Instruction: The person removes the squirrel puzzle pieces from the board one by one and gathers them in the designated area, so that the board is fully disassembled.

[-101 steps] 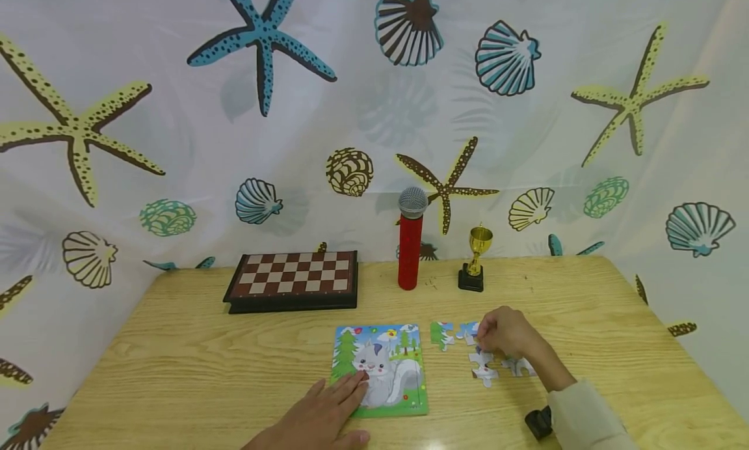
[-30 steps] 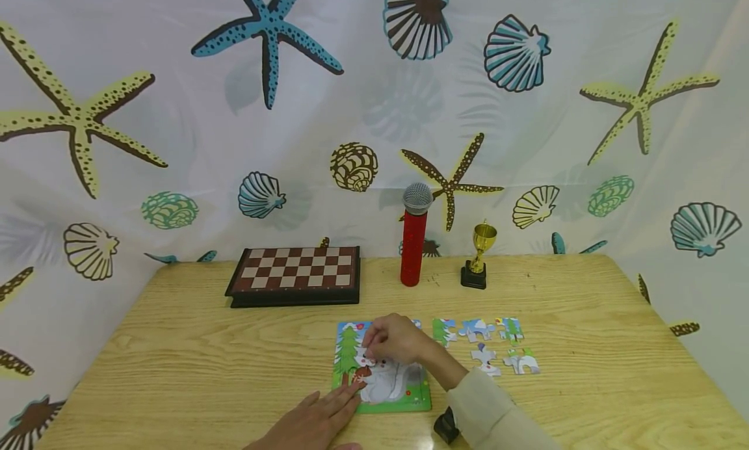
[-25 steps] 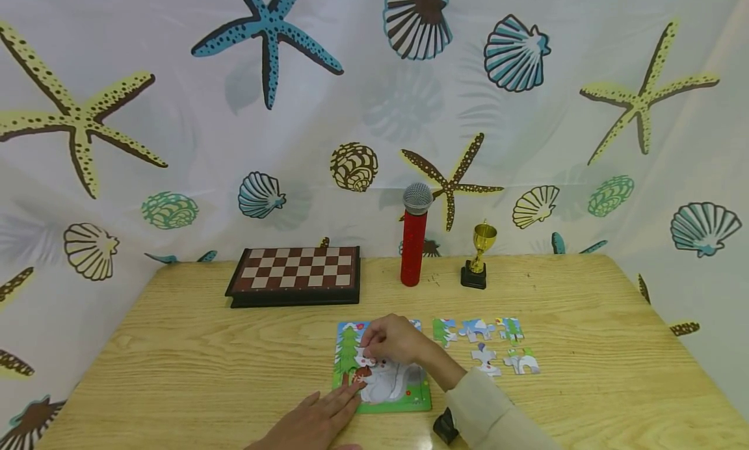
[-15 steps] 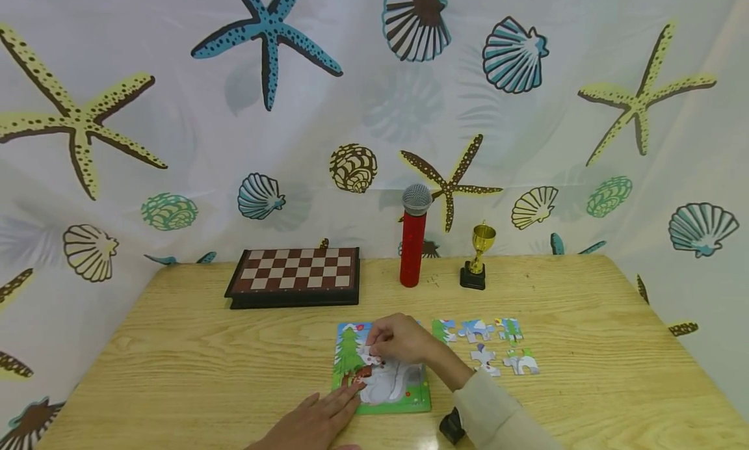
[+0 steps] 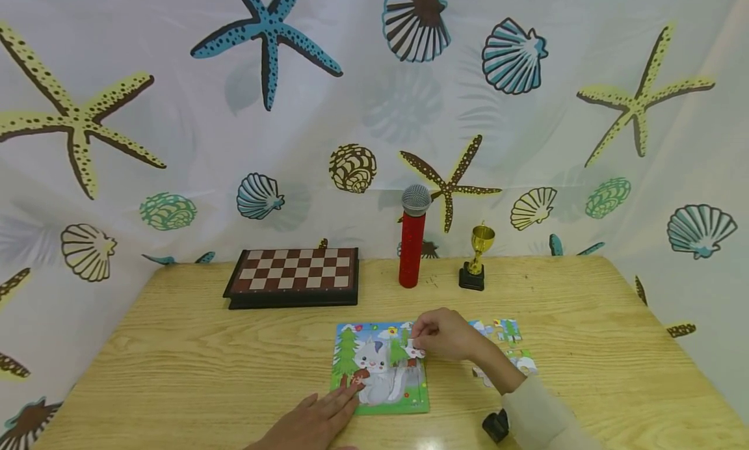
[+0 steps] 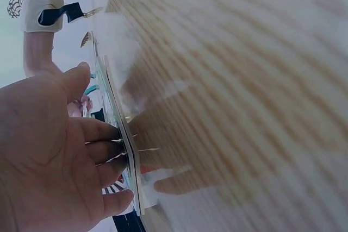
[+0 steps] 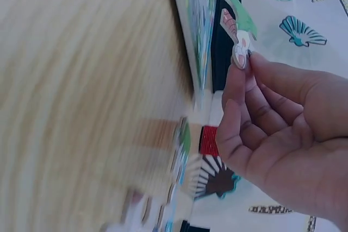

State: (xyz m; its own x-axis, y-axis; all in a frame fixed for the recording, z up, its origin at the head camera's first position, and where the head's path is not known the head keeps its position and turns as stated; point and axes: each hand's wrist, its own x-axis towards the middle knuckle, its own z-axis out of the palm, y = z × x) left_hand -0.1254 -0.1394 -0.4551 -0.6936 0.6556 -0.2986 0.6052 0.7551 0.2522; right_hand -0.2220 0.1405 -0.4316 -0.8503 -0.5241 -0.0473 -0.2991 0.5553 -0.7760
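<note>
A square puzzle board [image 5: 398,408] with a grey squirrel picture lies flat on the table. My left hand [image 5: 318,417] rests with extended fingers on its lower left corner; the left wrist view shows the fingertips at the board's edge. Between thumb and index finger, my right hand [image 5: 447,336] pinches a jigsaw piece [image 7: 242,28] printed green, white and brown. In the head view that piece overlaps the board's right side, and the right wrist view shows it raised off the table. Loose jigsaw pieces [image 5: 510,331] lie right of the board, partly hidden behind my right forearm.
A folded chessboard case [image 5: 292,277] lies at the back left. A red-handled microphone [image 5: 411,248] stands upright at the back middle, with a small gold trophy [image 5: 476,255] to its right. A shell-patterned cloth [image 5: 292,138] hangs behind the table.
My right hand went from the loose pieces to the board's left part, then moved right to the board's right side, pinching the jigsaw piece. My left hand stays on the board's lower left corner.
</note>
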